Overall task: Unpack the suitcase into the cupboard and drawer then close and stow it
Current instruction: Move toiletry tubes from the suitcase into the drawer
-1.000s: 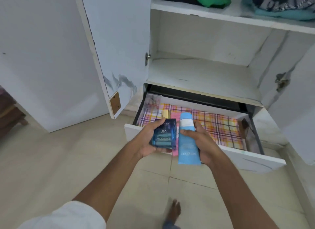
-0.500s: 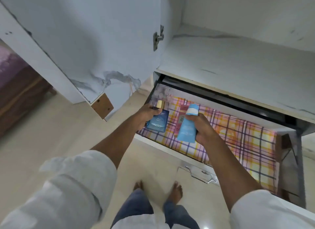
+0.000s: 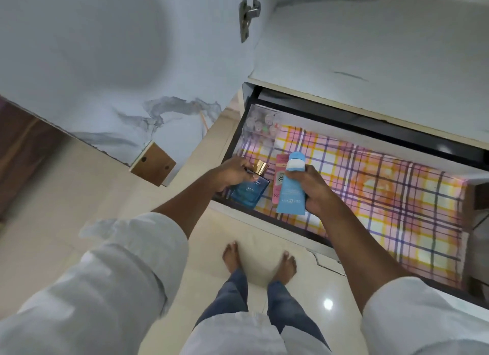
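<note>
The cupboard's drawer [image 3: 267, 217] is pulled out, lined with a checked cloth [image 3: 383, 196]. My left hand [image 3: 232, 173] grips a blue perfume box [image 3: 248, 192] together with a gold-capped item [image 3: 260, 167] at the drawer's left end. My right hand [image 3: 315, 189] holds a light blue tube [image 3: 291, 193] with a white cap, upright over the cloth. A pink box [image 3: 279, 180] lies in the drawer between the two. The suitcase is out of view.
A clear organiser box [image 3: 260, 122] sits in the drawer's back left corner. The open cupboard door [image 3: 119, 63] hangs to the left, with a bare white shelf [image 3: 370, 50] above the drawer. My bare feet [image 3: 259, 259] stand on the tiled floor.
I have leaned in over the drawer. Both hands have moved from in front of the drawer to over its left end, carrying the perfume box and the tube.
</note>
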